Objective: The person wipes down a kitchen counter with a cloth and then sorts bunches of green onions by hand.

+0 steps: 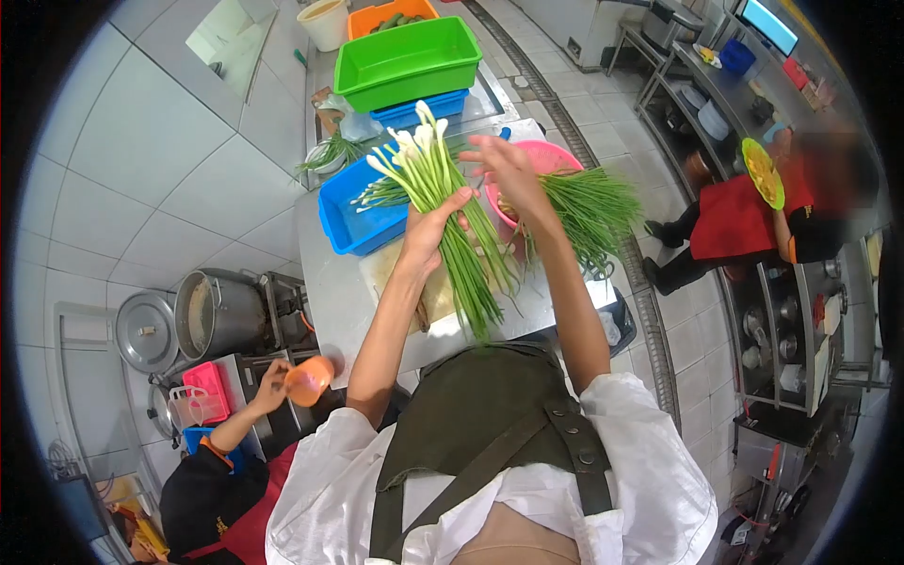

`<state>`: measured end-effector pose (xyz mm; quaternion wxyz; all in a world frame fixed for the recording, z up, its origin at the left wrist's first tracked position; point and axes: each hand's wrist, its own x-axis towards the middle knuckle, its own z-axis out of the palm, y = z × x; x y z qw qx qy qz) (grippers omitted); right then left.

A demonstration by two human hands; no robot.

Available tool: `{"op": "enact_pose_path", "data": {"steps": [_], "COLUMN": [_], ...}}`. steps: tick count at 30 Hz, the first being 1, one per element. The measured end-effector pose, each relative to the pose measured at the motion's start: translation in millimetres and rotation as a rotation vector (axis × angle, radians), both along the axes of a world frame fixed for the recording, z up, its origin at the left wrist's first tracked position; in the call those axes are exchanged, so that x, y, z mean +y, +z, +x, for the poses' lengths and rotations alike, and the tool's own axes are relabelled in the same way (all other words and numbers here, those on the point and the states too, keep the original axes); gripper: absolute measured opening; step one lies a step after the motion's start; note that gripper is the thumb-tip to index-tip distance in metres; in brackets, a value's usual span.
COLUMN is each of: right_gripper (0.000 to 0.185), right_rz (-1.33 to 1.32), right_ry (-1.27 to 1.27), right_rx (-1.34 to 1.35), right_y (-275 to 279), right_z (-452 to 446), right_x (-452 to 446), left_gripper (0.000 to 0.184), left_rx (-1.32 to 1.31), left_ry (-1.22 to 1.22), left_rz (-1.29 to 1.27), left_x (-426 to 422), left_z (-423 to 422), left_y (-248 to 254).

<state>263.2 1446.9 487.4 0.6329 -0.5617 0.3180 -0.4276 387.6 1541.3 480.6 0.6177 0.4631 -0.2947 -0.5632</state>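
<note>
With our left hand [428,234] clamped around the scallions [461,278] and our right hand [511,177] spread apart, we should level the bulbs [424,139] gently.

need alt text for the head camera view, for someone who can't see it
A person's left hand grips a bunch of spring onions, white ends pointing away, with the right hand raised beside it. A blue basin and a pink bowl sit on the metal table; co-workers are at both sides.
</note>
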Motion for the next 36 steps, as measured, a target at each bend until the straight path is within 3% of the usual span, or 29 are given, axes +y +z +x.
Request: {"op": "enact_pose_path", "data": {"steps": [3,5,6,8,9,17,19,23,28,32,34,36], "right_gripper": [0.025,0.018,0.018,0.014,0.014,0.016,0.013,0.010,0.009,0.008,0.008,0.020], "right_rz": [-0.033,-0.376,-0.376,-0.777,-0.792,-0.635,-0.855,-0.860,-0.622,-0.673,-0.499,-0.263], "right_ry": [-0.094,-0.096,-0.096,-0.056,-0.098,-0.227,-0.248,-0.222,-0.051,0.033,0.224,0.206], "right_rx": [0.008,0.263,0.264,0.297,0.318,0.338,0.351,0.386,0.273,0.155,-0.004,-0.137], "right_y": [19.9,22.3,26.7,34.2,29.3,23.0,17.0,14.8,13.4,8.6,18.9,29.6], "right_z": [-42.1,-62.9,-65.3,-67.0,-63.8,-53.6,-53.9,-50.9,-47.3,-67.0,-87.1,-121.8], "right_x": [26.5,48.6,56.7,70.9,75.5,86.8,82.1,80.5,79.5,80.1,98.1,110.7], "left_gripper": [0.018,0.013,0.013,0.013,0.013,0.012,0.012,0.011,0.011,0.012,0.015,0.017], "left_rx": [0.002,0.001,0.002,-0.017,-0.016,-0.044,-0.058,-0.156,-0.234,-0.161,-0.066,-0.022], "left_ry": [0.115,0.223,0.223,0.283,0.271,0.317,0.328,0.365,0.313,0.285,0.336,0.321], "left_rz": [-0.056,-0.078,-0.079,-0.125,-0.124,-0.151,-0.150,-0.170,-0.197,-0.154,-0.050,-0.046], "left_x": [0.7,1.8,2.4,3.1,3.2,10.4,11.5,12.1,12.0,6.1,-1.5,-4.6], "left_z": [0.7,0.5,-0.1,-2.8,-3.7,-13.4,-14.3,-17.0,-19.8,-23.5,-7.9,9.2], "left_y": [13.4,17.7,19.5,22.2,22.4,26.3,25.1,25.7,12.9,0.3,-8.2,-9.4]}}
